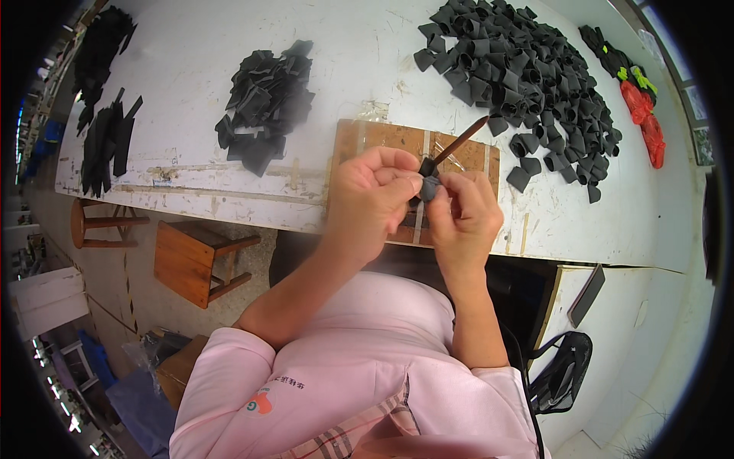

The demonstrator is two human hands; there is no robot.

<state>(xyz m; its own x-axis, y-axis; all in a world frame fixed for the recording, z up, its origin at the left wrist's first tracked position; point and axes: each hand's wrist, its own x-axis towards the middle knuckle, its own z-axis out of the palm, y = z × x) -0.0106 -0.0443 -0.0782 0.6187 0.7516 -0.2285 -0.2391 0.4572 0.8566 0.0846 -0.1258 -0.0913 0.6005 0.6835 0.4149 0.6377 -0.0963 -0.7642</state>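
In front of my chest, my left hand (376, 193) and my right hand (468, 214) meet over a brown board. Both pinch a small dark grey piece of fabric-like material (430, 188) between thumb and fingertips. Just beyond the fingertips, a reddish-brown rod (462, 141) slants up to the right; its lower end meets something black, and I cannot tell what supports it. The brown board (352, 141), with strips of clear tape across it, lies at the table's front edge under my hands. My fingers partly hide the grey piece.
Many rolled dark grey pieces (527, 73) are heaped at the right of the white table (359, 46). Flat dark pieces (264, 96) lie left of centre, and dark strips (107, 145) at far left. Red plastic bundles (644, 118) lie far right. Wooden stools (187, 260) stand below left.
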